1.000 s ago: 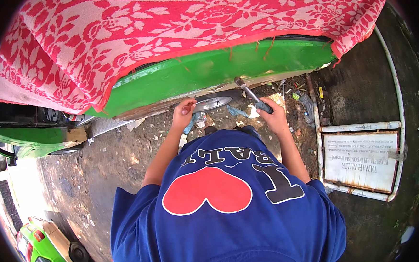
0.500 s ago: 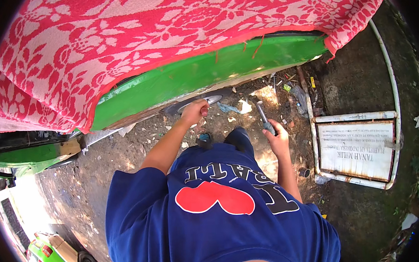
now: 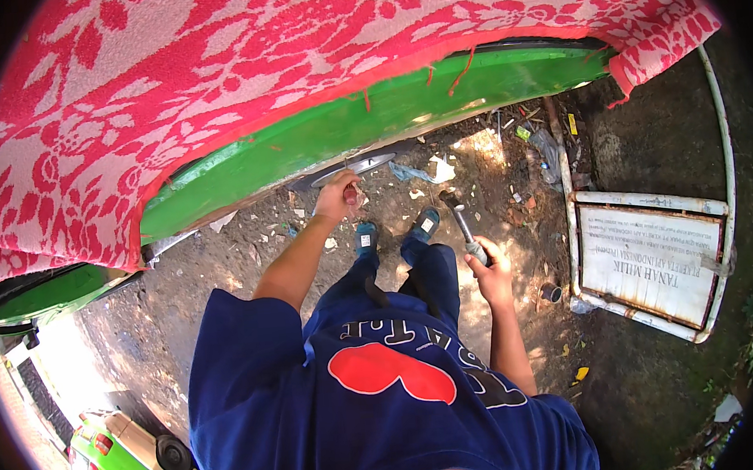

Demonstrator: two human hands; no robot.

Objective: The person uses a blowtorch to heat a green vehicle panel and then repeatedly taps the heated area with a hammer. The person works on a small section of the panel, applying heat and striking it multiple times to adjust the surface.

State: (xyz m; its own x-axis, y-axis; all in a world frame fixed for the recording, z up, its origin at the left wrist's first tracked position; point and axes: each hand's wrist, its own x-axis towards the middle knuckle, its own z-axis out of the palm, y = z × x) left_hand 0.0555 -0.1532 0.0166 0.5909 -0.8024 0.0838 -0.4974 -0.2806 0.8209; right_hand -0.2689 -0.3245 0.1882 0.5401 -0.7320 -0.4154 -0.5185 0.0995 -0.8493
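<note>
My right hand (image 3: 494,271) is closed round the grey-green grip of a hammer (image 3: 464,224), whose metal shaft points up and away from me to a dark head. My left hand (image 3: 331,201) is closed on a small reddish, rounded thing (image 3: 351,194), perhaps a handle end; the rest of it is hidden in the fingers. That hand is nearest the wheel (image 3: 364,164) at the bottom of a green car body (image 3: 370,136). A red and pale pink flowered cloth (image 3: 213,98) hangs over the car.
At right a white sign board (image 3: 645,262) lies in a rusty white pipe frame (image 3: 633,201). Paint flakes, a blue rag (image 3: 410,173) and a plastic bag (image 3: 547,156) litter the dirt. A second green car (image 3: 119,462) stands at lower left. My shoes (image 3: 366,236) are below the hands.
My view has shifted, so both shoes now show. My left hand sits slightly lower and farther left, apart from the car's lower edge. The hammer stays in my right hand, now somewhat lower.
</note>
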